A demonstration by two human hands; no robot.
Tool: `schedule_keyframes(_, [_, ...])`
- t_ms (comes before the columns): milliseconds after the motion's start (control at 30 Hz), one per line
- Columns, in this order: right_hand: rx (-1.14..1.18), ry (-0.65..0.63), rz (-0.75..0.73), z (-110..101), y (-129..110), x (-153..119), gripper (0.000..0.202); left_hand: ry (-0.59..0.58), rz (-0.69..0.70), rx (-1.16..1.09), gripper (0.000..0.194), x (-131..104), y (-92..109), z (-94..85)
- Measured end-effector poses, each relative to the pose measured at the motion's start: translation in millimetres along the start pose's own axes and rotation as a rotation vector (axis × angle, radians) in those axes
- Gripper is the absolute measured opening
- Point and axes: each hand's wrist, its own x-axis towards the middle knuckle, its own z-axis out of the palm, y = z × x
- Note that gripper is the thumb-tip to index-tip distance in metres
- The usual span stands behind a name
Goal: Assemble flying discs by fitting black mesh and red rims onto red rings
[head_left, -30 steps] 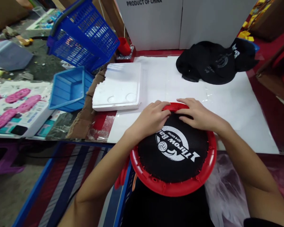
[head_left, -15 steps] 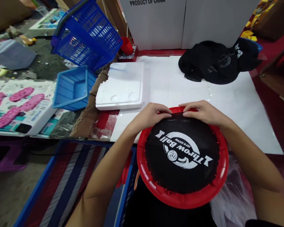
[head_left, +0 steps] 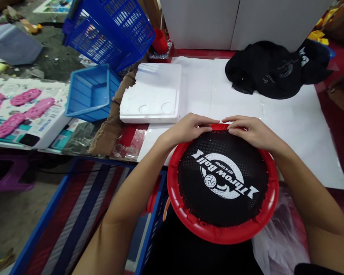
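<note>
Stool, purple (head_left: 13,173): far left, low, partly out of view.
Bin, grey (head_left: 15,44): upper left.
Moulded pieces, pink, several (head_left: 40,108): lying on printed boxes (head_left: 47,131).
Bin, light blue, open-topped (head_left: 87,111): just right of the printed boxes.
Striped sheet, red, blue and pale (head_left: 83,214): below, inside a blue frame.
Cardboard, torn edge (head_left: 103,133): strip along the left of the work area.
Basket, dark blue, slatted (head_left: 111,30): tilted, behind the light blue bin.
Foam block, white, one edge broken (head_left: 151,93): flat on the counter (head_left: 298,130), which is topped with white sheets.
Cup, red (head_left: 159,41): behind the foam block.
Left grip (head_left: 189,128): pinching the disc's far rim, thumb at the mesh edge, fingers over the red.
Disc, black mesh in a red rim (head_left: 222,177): held in front of the person, face up, at the counter's near edge; white print includes "Throw" and "Ball" with a ball figure. Whether it also rests on anything cannot be told.
Right grip (head_left: 250,131): pinching the same far rim, just beside the left, tips apart.
Fabric heap, black with white print (head_left: 266,70): far side, on the sheets.
Plastic film, clear, crumpled (head_left: 278,233): below, right of the disc.
</note>
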Motion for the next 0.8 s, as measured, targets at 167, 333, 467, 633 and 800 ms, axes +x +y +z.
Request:
schedule_keyframes(167, [-0.116, 0.054, -0.061, 6, 2, 3, 0.023, -0.010, 0.109, 0.283, 0.035, 1, 9, -5.1])
schedule_keyframes(333, [-0.212, -0.085, -0.093, 1, 2, 5, 0.028, -0.029, 0.067, 0.450, 0.025, 6, 17, -8.5])
schedule_keyframes(467, [-0.330, -0.095, -0.049, 1, -3, 2, 0.031, -0.142, 0.064, 0.281, 0.026, 7, 23, -10.2])
schedule_keyframes(633, [-0.414, -0.036, -0.096, 6, -8, -2, 0.030, -0.136, 0.143, 0.276, 0.021, 13, 36, 0.4])
schedule_keyframes(800, [-0.189, -0.055, -0.168, 14, -5, 7, 0.018, -0.072, 0.085, 0.107, 0.015, 19, 30, 13.0])
